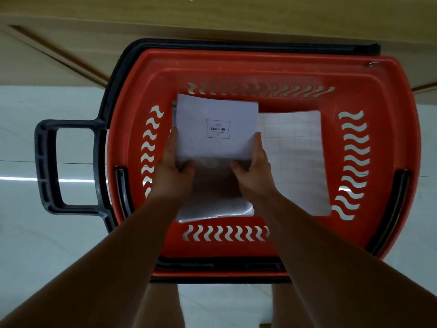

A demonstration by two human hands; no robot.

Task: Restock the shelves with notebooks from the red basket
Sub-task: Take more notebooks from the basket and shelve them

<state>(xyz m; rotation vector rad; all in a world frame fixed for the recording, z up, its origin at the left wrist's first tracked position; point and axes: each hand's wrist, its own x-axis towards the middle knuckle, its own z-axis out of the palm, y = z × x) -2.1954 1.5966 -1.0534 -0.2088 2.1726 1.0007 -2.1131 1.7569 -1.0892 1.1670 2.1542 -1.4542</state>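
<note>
Looking straight down into a red plastic shopping basket (260,60) with wavy slots, standing on a pale tiled floor (35,245). At far left its black plastic pull handle (48,165) sticks out.

Moving right, the left hand (172,169) grips the left side of a white stack of notebooks (216,107) labelled ENTHUSIASM. The thumb is hooked over the near edge and the fingers (173,138) run up the side. The stack sits over the basket's middle, seemingly raised a little above a white plastic-wrapped pack of notebooks (212,209) on the bottom. The right hand (254,171) mirrors that grip on the stack's right side.

Further right, a white grid-patterned notebook (298,162) lies flat inside the basket. A wood-coloured panel (212,15) crosses the top of the view; no shelf space shows.

The step in hand looks like lifting the stack out. It would go best with even pressure from both sides and the stack kept level so no notebook slides or fans. It should rise straight up past the red rim before turning toward the shelves
</note>
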